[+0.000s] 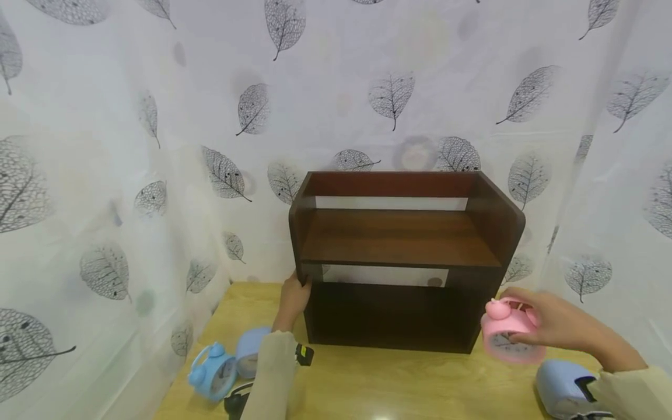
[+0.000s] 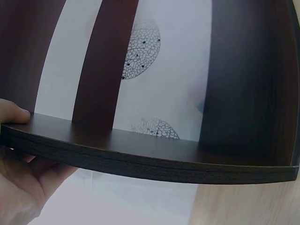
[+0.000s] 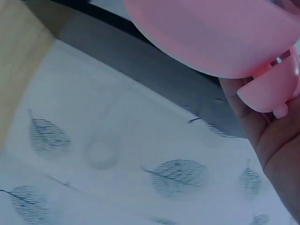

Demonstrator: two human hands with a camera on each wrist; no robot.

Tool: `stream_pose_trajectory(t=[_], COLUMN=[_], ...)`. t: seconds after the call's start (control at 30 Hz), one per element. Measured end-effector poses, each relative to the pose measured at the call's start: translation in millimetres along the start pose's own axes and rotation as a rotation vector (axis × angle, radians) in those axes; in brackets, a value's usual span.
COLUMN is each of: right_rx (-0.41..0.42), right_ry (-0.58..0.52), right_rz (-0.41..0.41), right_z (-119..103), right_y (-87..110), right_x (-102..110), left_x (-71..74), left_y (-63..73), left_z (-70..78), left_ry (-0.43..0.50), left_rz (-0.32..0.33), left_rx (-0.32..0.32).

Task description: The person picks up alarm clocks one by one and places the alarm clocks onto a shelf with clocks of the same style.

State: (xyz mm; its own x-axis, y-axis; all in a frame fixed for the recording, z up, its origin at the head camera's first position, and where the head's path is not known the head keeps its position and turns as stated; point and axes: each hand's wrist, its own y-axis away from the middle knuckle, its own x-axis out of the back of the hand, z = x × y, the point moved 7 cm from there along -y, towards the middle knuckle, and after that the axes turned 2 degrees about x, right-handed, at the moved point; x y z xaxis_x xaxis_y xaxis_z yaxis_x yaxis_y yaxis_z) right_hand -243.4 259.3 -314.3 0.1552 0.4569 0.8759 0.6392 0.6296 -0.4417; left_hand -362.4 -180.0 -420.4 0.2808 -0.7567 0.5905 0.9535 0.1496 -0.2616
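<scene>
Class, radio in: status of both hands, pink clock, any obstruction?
Left hand grips shelf, left side. Right hand holds pink clock near shelf's right side. Nothing visible between clock and shelf.

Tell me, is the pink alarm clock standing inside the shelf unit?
No, the head view shows the right hand holding the pink alarm clock outside the brown shelf unit.

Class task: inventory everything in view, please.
Shelf: 1, dark brown, centre
Table: 1, light wood, under the shelf
Leaf-print sheeting: count unclear, white, behind table
Pink alarm clock: 1, pink, right of shelf
Blue alarm clock: 1, blue, table's left
Rounded objects: 2, pale blue, table's left and right
Black item: 1, black, lower left
Wrist devices: 2, black, on wrists
Sleeves: 2, cream, on arms
Left hand: 1, gripping shelf's left
Right hand: 1, holding pink clock
</scene>
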Motion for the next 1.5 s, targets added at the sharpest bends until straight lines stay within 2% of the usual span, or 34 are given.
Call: stream_pose_trajectory(t=[0.07,0.27,0.47,0.57,0.7,0.9,1.17,1.37,1.5], right_rx=[-0.012,0.037,0.081,0.100,0.091,0.048,0.053,0.058,0.043], right_ry=[0.003,-0.033,-0.049,-0.015,-0.003,-0.061,-0.089,-0.187,-0.235], right_rz=[-0.031,-0.050,-0.087,-0.095,-0.132,-0.190,-0.207,-0.227,-0.208], right_z=[-5,-19,-27,-32,-39,-48,-65,-76,-77], right_y=[-14.0,-62.9,-107.3,-128.0,-154.5,-188.6,-230.6,-260.9,-275.9], right_x=[11,40,54,57,58,55,53,43,31], left_x=[0.5,3.5,2.8,1.4,0.7,0.6,1.8,3.2,2.7], left_y=[-0.3,-0.7,0.6,1.1,0.8,-0.2,-0.7,-1.9,-1.1], left_z=[1.1,5.6,5.9,3.6,3.3,3.8,4.4,5.1,6.2], left_ry=[0.004,0.018,0.021,0.007,0.001,0.021,0.008,0.012,0.012], left_rz=[-0.003,0.004,0.001,-0.002,0.001,0.007,0.026,0.026,0.033], left_rx=[0.004,0.007,0.003,0.002,-0.007,-0.009,-0.018,-0.013,-0.014])
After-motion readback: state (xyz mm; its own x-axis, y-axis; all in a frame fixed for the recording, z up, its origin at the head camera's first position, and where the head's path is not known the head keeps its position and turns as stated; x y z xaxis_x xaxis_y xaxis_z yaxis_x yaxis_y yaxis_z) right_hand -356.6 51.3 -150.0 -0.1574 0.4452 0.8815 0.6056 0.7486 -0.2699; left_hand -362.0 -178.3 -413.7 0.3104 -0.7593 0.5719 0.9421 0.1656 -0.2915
